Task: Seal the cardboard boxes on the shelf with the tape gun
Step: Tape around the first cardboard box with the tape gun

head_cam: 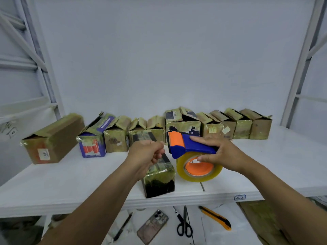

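Blue-orange tape gun [191, 147] (held) above taped box [159, 174]; boxes [184, 126] behind.

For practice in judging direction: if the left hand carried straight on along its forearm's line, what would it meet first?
The left hand would probably meet the tape gun, at its orange-and-blue head, in the right hand; depth is unclear.

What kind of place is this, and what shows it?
Probably a packing or storage room: taped cardboard boxes stand in a row on a white shelf, the right hand holds a tape gun, and scissors and a utility knife lie below.
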